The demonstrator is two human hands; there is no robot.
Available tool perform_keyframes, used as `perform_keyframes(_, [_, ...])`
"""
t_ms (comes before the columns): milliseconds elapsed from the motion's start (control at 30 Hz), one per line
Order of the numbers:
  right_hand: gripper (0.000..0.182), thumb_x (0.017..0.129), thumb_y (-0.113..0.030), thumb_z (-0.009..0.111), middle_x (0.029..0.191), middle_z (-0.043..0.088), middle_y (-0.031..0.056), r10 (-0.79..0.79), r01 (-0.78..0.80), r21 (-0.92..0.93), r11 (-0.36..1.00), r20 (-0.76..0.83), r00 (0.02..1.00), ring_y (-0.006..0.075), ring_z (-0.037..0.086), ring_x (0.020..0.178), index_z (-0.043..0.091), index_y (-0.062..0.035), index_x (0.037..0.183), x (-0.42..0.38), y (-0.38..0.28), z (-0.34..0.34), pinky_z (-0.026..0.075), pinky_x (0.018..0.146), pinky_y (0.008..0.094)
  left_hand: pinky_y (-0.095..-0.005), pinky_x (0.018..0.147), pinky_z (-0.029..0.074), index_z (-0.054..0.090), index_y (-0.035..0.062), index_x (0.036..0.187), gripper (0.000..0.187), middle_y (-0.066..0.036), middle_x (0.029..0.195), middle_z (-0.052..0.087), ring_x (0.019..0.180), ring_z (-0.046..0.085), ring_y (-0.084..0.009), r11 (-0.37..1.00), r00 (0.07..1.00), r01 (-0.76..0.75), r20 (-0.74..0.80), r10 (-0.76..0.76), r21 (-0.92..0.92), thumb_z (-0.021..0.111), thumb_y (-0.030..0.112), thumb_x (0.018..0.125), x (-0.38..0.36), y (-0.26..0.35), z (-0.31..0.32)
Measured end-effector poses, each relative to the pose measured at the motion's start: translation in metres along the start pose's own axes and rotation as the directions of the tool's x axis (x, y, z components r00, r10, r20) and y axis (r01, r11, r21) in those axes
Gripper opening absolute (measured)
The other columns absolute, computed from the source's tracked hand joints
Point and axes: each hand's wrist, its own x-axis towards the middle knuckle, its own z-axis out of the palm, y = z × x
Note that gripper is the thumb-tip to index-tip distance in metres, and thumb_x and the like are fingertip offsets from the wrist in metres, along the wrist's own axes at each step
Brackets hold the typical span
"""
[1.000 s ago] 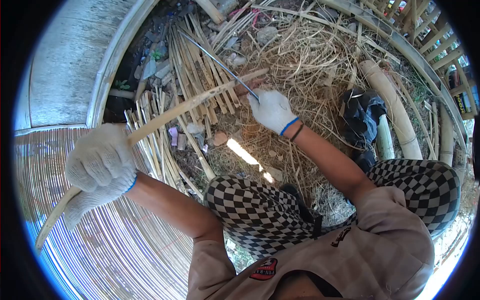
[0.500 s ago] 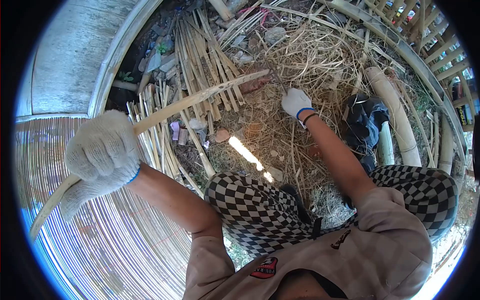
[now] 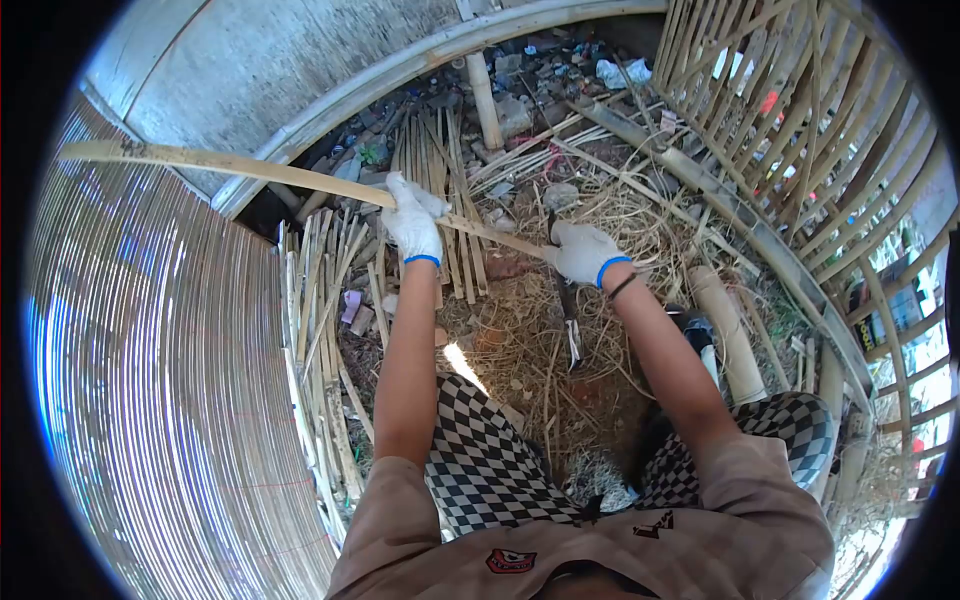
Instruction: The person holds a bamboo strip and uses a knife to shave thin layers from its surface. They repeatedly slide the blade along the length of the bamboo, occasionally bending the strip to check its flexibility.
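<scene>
A long bamboo strip runs from the far left to the middle of the view. My left hand, in a white knit glove with a blue cuff, is closed around it near its middle. At the strip's right end is my right hand, gloved the same way, its fingers closed on that end. A dark tool with a shiny lower end hangs or stands just below my right hand; its upper part is partly hidden by the glove, and I cannot tell whether the hand also grips it.
Split bamboo strips lie left of centre. Shavings cover the ground ahead. A thick bamboo pole lies at the right, inside a curved bamboo rail. A slatted fence stands beyond, and a slatted screen fills the left.
My left hand has moved right and forward along the strip, whose left part has swung upward. The strip's right end is now at my right hand. The camera view has shifted too.
</scene>
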Motion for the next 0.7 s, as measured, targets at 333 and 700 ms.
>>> perform_keyframes(333, [0.085,0.08,-0.044,0.083,0.132,0.062,0.0284,-0.26,0.34,-0.251,0.906,0.302,0.917,0.0393,0.061,0.125,0.049,0.0011,0.143,-0.089,-0.05,-0.141,0.049,0.106,0.044,-0.0303,0.046,0.023,0.047,0.0147,0.088,0.069,0.005,0.064,0.026,0.051,0.024,-0.0123,0.813,0.962,0.272,0.172,-0.213,-0.515,0.033,0.081,0.097,-0.006,0.085,-0.022])
perform_keyframes(700, [0.038,0.096,-0.037,0.066,0.073,0.064,0.0166,-0.157,0.186,-0.191,0.964,0.157,0.975,0.0334,0.067,0.069,0.064,-0.0006,0.105,-0.171,-0.044,-0.152,0.051,0.064,0.0437,-0.0422,0.078,0.05,0.061,-0.0007,0.113,0.066,-0.004,0.083,0.052,0.082,0.054,-0.0243,0.576,0.858,0.469,0.5,-0.117,-0.669,0.042,0.062,0.104,-0.006,0.031,-0.032])
